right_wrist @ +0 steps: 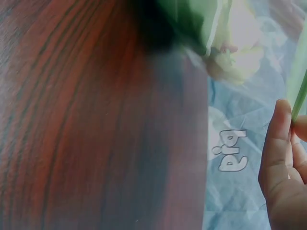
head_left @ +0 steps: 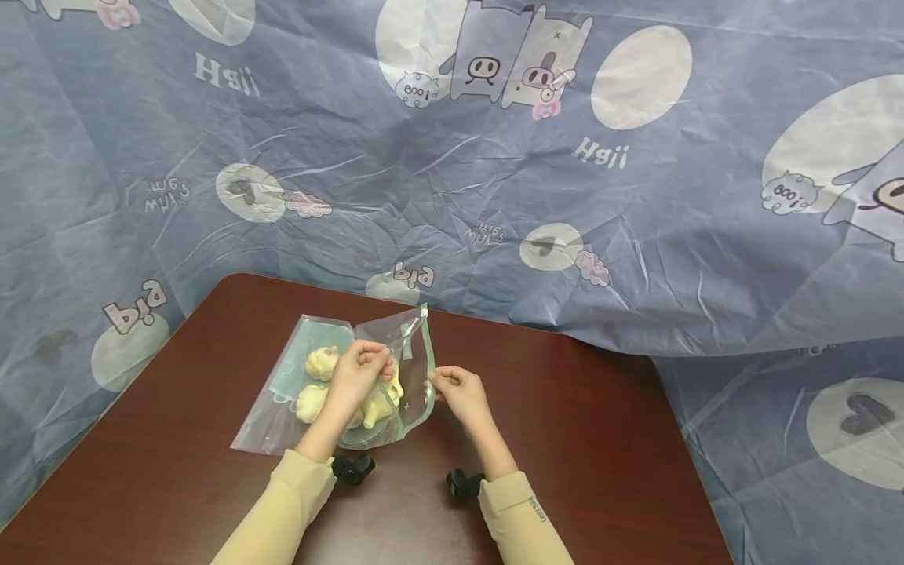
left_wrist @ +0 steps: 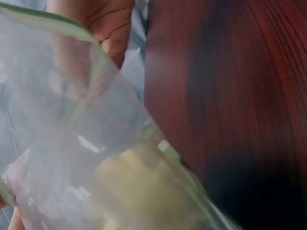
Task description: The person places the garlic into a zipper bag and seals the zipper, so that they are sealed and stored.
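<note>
A clear zip bag [head_left: 417, 392] with a green seal strip lies tilted up off the table toward the right. Pale yellow bulb-like lumps [head_left: 377, 406] show inside or behind its plastic. My right hand [head_left: 462, 392] pinches the green edge between thumb and fingertips; the right wrist view shows that hand [right_wrist: 285, 167] with the strip between its fingers. Held over the bag's middle, my left hand [head_left: 360, 373] has curled fingers pinching the plastic on the other side of the mouth. The bag's mouth is spread between both hands.
Under the bag's left part lies another clear plastic sheet or bag [head_left: 261, 428] with a pale blue-green panel, and yellow lumps [head_left: 322, 362] rest over it. The dark red-brown table [head_left: 565, 439] meets a blue-grey printed curtain [head_left: 452, 196] behind. Black wrist cameras [head_left: 353, 468] sit by both cuffs.
</note>
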{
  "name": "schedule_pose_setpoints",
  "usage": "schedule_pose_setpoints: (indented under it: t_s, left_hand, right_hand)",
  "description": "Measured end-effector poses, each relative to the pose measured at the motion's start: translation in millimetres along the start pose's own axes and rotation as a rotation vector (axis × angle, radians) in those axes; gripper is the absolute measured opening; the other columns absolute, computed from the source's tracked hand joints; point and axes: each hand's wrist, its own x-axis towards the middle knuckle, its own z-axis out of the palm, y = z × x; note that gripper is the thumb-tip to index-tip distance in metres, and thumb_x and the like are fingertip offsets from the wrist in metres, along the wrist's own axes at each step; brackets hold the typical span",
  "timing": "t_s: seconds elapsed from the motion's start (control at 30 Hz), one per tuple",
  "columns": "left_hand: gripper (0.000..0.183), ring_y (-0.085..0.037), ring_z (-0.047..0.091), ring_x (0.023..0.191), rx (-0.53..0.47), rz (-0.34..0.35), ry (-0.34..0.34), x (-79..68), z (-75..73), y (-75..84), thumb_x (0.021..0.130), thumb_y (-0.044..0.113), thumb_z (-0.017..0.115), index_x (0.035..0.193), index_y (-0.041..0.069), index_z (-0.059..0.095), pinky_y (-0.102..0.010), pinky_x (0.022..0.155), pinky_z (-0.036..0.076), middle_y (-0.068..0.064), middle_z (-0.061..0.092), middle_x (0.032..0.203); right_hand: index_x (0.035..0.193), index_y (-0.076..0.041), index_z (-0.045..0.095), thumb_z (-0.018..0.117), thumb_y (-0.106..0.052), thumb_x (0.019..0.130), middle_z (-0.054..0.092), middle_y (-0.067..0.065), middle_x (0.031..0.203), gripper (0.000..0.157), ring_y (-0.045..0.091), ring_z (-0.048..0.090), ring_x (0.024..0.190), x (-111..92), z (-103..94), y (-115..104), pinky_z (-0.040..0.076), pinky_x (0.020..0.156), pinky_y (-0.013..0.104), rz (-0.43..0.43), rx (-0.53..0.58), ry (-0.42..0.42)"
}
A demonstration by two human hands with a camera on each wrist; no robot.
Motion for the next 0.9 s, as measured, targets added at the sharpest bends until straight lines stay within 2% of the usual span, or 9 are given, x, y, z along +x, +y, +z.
schedule_pose_setpoints:
  t_s: [0.2, 0.33, 0.53, 0.7, 0.9]
  left_hand:
    - [0.018, -0.005, 0.064, 0.062, 0.020, 0.028, -0.023, -2.3, 7.9, -2.0, 0.096, 0.005, 0.061, 0.110, -0.007, 0.057, -0.018, 0.061, 0.057, -0.017, 0.072, 0.082]
    - [0.020, -0.010, 0.069, 0.065, 0.070, 0.034, -0.049, -5.3, 14.8, -4.4, 0.096, 0.008, 0.062, 0.111, -0.005, 0.057, -0.021, 0.063, 0.059, -0.023, 0.072, 0.087]
    - [0.022, -0.019, 0.073, 0.074, 0.166, 0.037, -0.095, -10.9, 23.4, -6.7, 0.097, 0.015, 0.063, 0.112, 0.000, 0.059, -0.028, 0.070, 0.061, -0.016, 0.073, 0.087]
    - [0.022, -0.022, 0.072, 0.077, 0.212, 0.050, -0.137, -15.6, 27.9, -9.3, 0.096, 0.017, 0.064, 0.112, 0.001, 0.060, -0.026, 0.068, 0.057, -0.014, 0.074, 0.086]
    - [0.023, -0.021, 0.071, 0.080, 0.275, 0.070, -0.195, -21.8, 33.8, -13.1, 0.097, 0.020, 0.064, 0.113, 0.003, 0.062, -0.026, 0.067, 0.055, -0.013, 0.074, 0.093]
  right_hand:
    - [0.111, 0.002, 0.069, 0.067, -0.022, 0.094, 0.076, 0.015, 0.098, 0.030, 0.005, 0.067, 0.071, -3, -0.2, -9, 0.060, 0.081, 0.041, 0.002, 0.066, -0.006]
    - [0.110, 0.002, 0.070, 0.068, -0.023, 0.093, 0.076, 0.014, 0.095, 0.030, 0.005, 0.065, 0.071, -6, -0.5, -14, 0.060, 0.080, 0.040, -0.006, 0.074, 0.001]
    - [0.103, 0.002, 0.071, 0.068, -0.021, 0.092, 0.077, 0.008, 0.087, 0.026, 0.005, 0.066, 0.069, -9, -2.9, -12, 0.059, 0.069, 0.027, -0.039, 0.114, 0.011]
    - [0.106, 0.003, 0.069, 0.068, -0.019, 0.092, 0.076, 0.012, 0.092, 0.025, 0.009, 0.071, 0.075, -12, -4.1, -7, 0.058, 0.070, 0.023, 0.028, 0.162, 0.015]
    - [0.110, 0.007, 0.066, 0.066, -0.017, 0.095, 0.075, 0.017, 0.097, 0.028, 0.012, 0.072, 0.079, -16, -7.6, 2, 0.060, 0.073, 0.027, 0.078, 0.185, 0.017]
